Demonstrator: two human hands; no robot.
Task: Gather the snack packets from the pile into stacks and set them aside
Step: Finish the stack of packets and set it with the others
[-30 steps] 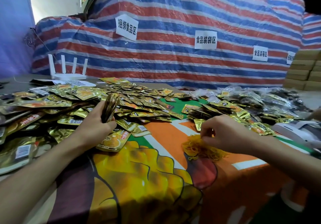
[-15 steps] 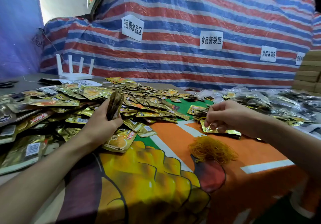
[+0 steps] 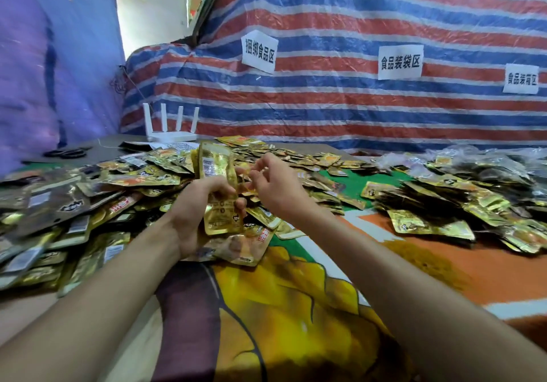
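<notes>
Two hands, the left hand (image 3: 194,214) and the right hand (image 3: 273,187), meet at one upright stack of packets (image 3: 217,174), its packets too tight to count. Left of the grip spreads one loose pile (image 3: 88,192) and right of it one second heap (image 3: 444,204), both beyond counting. Behind the grip stand one router (image 3: 171,134) with four antennas and three paper labels (image 3: 400,62).

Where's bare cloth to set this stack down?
Bare printed cloth on the near side of the left hand and right hand; also the green strip between the loose pile and the right-hand heap. Both heaps are crowded.
</notes>
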